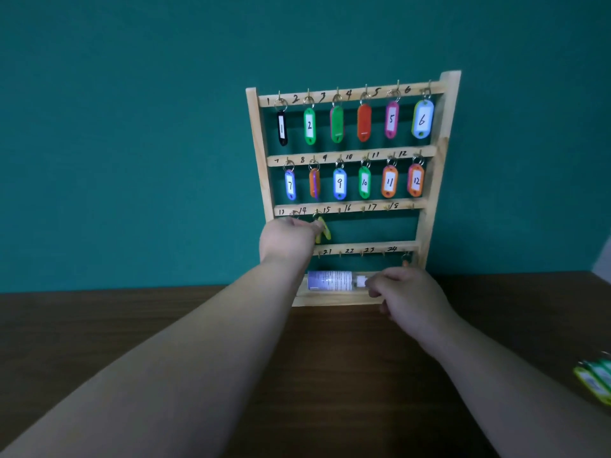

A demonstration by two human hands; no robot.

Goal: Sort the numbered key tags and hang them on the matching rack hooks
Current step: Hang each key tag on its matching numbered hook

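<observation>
Yellow key tag [323,231] sits at the 14 hook, third rail of wooden rack [440,153], pinched by left hand [287,239] grip. Right hand [408,292] at rack's 6 o'clock base, grip state unclear.

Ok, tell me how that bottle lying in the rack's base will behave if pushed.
The bottle lies on its side and looks round, so it would probably roll, though the front lip should stop it. Small, seemingly plastic: likely light.
</observation>
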